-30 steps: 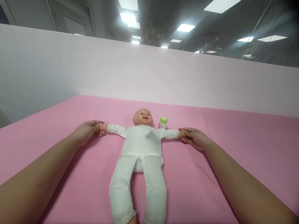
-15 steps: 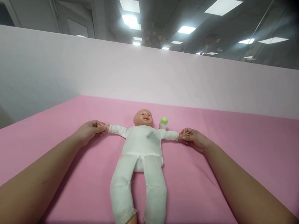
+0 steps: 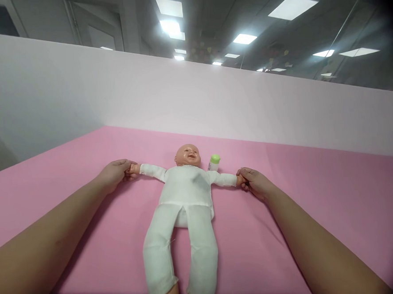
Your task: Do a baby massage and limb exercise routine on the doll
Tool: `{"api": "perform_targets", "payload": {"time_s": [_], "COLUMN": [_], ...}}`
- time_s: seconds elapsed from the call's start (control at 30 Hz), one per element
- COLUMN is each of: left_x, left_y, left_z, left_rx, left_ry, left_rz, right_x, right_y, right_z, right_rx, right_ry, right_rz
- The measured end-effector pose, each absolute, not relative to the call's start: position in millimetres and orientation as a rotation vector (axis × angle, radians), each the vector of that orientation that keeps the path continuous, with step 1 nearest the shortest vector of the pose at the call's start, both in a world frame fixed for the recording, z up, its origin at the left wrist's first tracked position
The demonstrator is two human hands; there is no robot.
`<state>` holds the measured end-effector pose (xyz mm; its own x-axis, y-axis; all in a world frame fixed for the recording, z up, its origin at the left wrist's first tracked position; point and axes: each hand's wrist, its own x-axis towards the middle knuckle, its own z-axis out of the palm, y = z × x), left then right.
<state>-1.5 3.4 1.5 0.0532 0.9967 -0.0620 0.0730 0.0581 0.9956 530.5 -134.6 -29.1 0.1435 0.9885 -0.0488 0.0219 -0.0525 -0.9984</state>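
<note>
Head view: see one bald plastic-headed, white-cloth-bodied doll (image 3: 185, 190) face-up on one flat pink tabletop (image 3: 321, 175). From its chest, find bare left hand (image 3: 118, 175) at nine o'clock, right hand (image 3: 256, 183) at three, gripping one doll hand (image 3: 135, 169) each; one green-capped whitish bottle (image 3: 214, 163) at two.

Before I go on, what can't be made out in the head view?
In the head view:
Feet of the doll: cut off by the bottom edge.
Doll's fingers: mostly covered by the left hand and right hand.
Marks on the bottle: too small to read.
</note>
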Motion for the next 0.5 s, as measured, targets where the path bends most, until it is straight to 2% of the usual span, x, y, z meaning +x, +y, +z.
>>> {"api": "perform_targets", "payload": {"time_s": [0.13, 0.27, 0.5], "left_x": [0, 4, 23], "left_y": [0, -1, -15], "left_z": [7, 7, 5], "left_rx": [1.145, 1.144, 1.266], "left_ry": [1.220, 1.002, 0.951], "left_rz": [1.152, 1.176, 0.920], "right_x": [526, 518, 497], "right_y": [-135, -135, -137], "right_z": [-25, -19, -18], "right_rx": [-1.295, -1.191, -1.156], "right_ry": [-1.019, -0.924, -0.972], "right_rz": [1.121, 1.095, 1.212]}}
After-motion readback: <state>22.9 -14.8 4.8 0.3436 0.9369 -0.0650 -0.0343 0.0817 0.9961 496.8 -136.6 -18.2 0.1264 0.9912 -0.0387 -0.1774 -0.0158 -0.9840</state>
